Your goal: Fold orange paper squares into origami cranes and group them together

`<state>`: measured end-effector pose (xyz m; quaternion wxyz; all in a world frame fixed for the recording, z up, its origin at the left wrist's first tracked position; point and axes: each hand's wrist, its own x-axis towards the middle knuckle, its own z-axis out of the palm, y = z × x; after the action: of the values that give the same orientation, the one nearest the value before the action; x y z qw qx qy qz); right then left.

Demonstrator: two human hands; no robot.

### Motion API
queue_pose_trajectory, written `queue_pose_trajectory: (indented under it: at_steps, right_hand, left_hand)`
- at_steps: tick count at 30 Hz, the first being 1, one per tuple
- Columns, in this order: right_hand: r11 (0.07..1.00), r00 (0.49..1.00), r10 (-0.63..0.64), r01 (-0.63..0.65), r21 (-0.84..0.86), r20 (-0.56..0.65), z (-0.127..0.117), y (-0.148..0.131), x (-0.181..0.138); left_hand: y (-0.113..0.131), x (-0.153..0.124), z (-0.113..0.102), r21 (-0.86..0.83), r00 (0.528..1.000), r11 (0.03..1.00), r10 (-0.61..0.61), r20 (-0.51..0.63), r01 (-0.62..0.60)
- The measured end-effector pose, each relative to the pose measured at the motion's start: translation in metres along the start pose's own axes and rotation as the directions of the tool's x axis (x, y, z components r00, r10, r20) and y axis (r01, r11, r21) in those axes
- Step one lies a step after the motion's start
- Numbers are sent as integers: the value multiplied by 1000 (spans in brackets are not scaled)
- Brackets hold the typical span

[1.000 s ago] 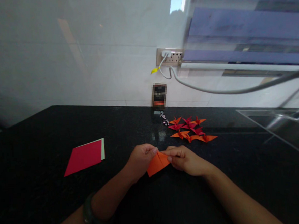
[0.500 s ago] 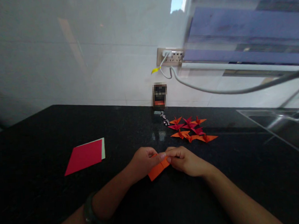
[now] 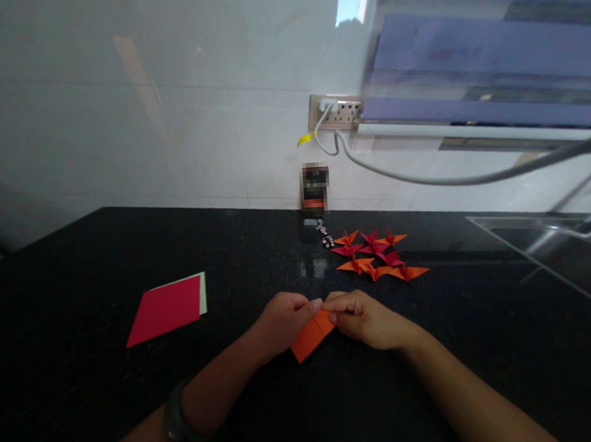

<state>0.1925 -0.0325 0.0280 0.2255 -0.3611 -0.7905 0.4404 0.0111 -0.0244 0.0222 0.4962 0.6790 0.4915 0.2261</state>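
A creased piece of orange paper [image 3: 311, 339] is held just over the dark counter, its lower corner pointing toward me. My left hand [image 3: 285, 321] grips its upper left side, the thumb lying on top. At the upper right edge, my right hand [image 3: 364, 318] pinches the paper between thumb and curled forefinger. Both sets of fingertips nearly meet at the top edge, and the fingers behind the paper are hidden. Beyond my right hand, several folded paper cranes [image 3: 372, 248] in orange and red stand grouped in rows.
On the left lies a stack of red paper sheets [image 3: 168, 307] with a pale green one beneath. A pixelated dark object [image 3: 314, 190] leans on the wall, a beaded strap [image 3: 325, 235] before it. A sink [image 3: 548, 259] is at right; a cable [image 3: 423, 181] runs along the wall.
My left thumb has shifted slightly left and up along the paper's edge. More of the orange paper shows, and its lower corner sits a little lower. Both hands keep their grip.
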Motion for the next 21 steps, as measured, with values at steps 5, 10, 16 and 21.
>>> queue_pose_trajectory:
  at_steps: [5,10,16,21]
  right_hand:
    - [1000,1000,-21,21,16,-7,0,0,0]
    - [1000,1000,-16,16,24,5,0,0,-1]
    - [999,1000,4,-4,45,14,0,-1,-1]
    - [996,1000,20,-22,84,22,1,-2,-1]
  left_hand:
    - [2,-1,-1,0,999,1000,-10,33,10]
    - [3,-1,-1,14,1000,1000,-9,26,9]
    - [1,-1,-2,-22,999,1000,-17,42,18]
    - [2,-3,-2,-37,999,999,-16,35,17]
